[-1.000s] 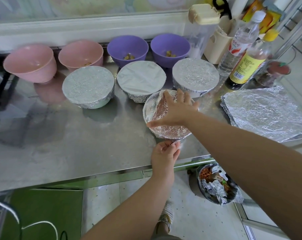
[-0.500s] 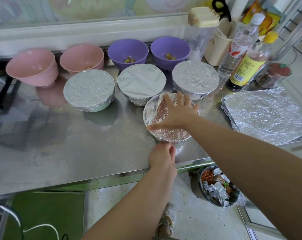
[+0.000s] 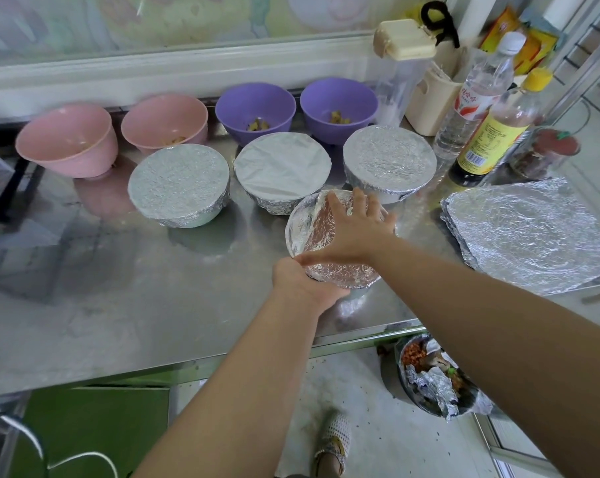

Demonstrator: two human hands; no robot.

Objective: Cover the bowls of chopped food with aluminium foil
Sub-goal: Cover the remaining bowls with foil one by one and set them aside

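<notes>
On my feed the counter [image 3: 119, 305] is dull grey steel with cloudy reflections. Along its back edge I read a pink bowl [image 3: 67, 143], a second pink bowl [image 3: 164, 120], a purple bowl [image 3: 255, 105] and another purple bowl [image 3: 338, 101]. The foil [image 3: 343, 274] nearest the front edge is crinkled silver, tinged pink-brown on top. The foil sheets [image 3: 532, 236] at the right edge are silver, finely wrinkled. The sauce bottle [image 3: 491, 143] has a yellow cap, yellow label, dark base.
</notes>
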